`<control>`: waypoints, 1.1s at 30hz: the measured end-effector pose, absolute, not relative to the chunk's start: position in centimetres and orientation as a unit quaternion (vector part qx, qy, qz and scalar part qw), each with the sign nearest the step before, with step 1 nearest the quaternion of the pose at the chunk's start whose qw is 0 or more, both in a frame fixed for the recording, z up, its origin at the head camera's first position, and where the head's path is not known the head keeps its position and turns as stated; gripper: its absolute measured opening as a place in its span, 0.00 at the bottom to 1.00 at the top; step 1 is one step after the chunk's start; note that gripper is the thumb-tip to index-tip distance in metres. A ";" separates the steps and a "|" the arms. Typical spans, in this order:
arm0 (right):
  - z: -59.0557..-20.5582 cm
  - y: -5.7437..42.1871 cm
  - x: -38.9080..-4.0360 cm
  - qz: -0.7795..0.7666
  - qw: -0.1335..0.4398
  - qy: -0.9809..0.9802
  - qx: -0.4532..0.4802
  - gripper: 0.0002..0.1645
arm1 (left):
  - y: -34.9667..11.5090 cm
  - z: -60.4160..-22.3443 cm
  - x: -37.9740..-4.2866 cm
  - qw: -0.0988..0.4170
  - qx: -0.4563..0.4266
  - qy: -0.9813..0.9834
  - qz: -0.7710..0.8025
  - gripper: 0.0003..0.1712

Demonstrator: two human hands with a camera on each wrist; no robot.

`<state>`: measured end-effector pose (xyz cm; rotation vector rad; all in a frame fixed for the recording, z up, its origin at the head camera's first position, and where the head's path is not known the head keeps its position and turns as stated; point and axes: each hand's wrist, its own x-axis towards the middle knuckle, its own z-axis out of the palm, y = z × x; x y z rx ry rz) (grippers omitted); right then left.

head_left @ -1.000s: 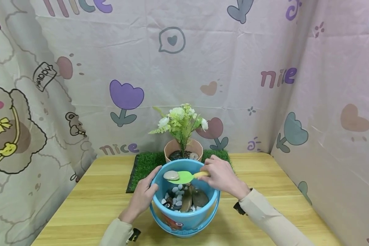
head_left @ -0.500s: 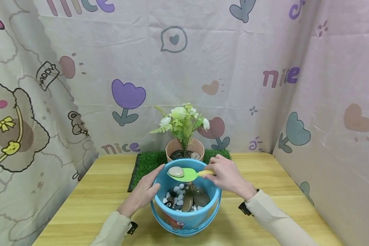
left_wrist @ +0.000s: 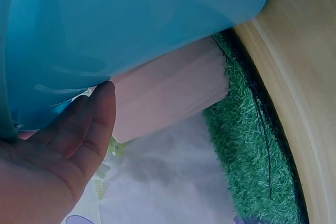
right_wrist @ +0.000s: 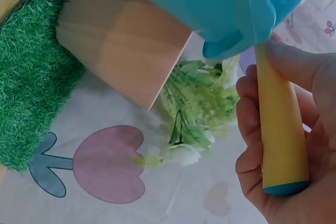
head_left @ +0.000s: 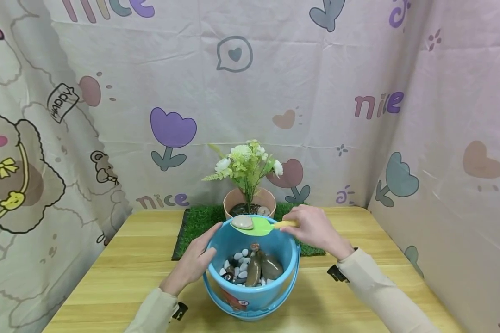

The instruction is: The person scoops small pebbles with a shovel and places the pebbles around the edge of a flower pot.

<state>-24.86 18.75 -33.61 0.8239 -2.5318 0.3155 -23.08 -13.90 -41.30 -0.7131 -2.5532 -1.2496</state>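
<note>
A blue bucket stands on the table, with white and grey pebbles and larger brown stones inside. My left hand holds its rim at the left side, thumb at the edge and fingers along the outer wall. My right hand grips the yellow handle of a green toy shovel. On the shovel's blade lies a flat, pale grey stone, level with the bucket's far rim.
Behind the bucket a pink flowerpot with white flowers and stones in it stands on a green turf mat. The wooden table meets a printed cloth backdrop at the back.
My right hand has lifted the shovel with the grey stone from inside the bucket up to its far rim, slightly rightward. My left hand stays at the rim.
</note>
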 end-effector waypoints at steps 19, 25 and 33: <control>-34.1 20.4 -31.1 0.128 0.190 -0.949 0.218 0.14 | -13.6 -41.4 -22.9 0.108 -0.233 -0.858 -0.445 0.38; -34.4 20.3 -33.2 0.145 0.175 -0.949 0.217 0.14 | -13.6 -41.5 -22.9 0.105 -0.229 -0.856 -0.451 0.38; -35.0 20.2 -35.6 0.120 0.167 -0.944 0.260 0.14 | -13.5 -41.6 -23.0 0.104 -0.229 -0.853 -0.458 0.39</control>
